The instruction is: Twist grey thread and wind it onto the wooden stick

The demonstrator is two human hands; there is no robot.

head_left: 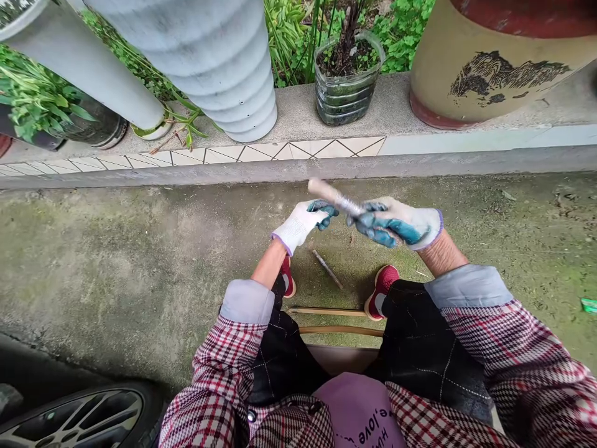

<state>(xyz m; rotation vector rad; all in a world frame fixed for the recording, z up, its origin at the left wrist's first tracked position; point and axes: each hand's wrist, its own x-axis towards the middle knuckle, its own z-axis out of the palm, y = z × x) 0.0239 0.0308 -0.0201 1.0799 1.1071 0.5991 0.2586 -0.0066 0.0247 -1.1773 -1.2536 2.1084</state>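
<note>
Both my hands wear white work gloves with blue-green palms. My right hand (396, 224) is closed around a short pale stick (332, 195) that points up and to the left, blurred by motion. My left hand (305, 223) is just beside the stick's lower part, fingers curled toward it, touching or nearly touching it. I am seated, with my red shoes (381, 289) on the mossy concrete below.
A thin stick (327, 269) lies on the ground between my feet. Bamboo chair rails (336, 320) show under my knees. A tiled ledge (289, 149) carries a plastic-bottle planter (347, 78), grey ribbed column, large tan pot (494, 62). A wheel (79, 414) sits at lower left.
</note>
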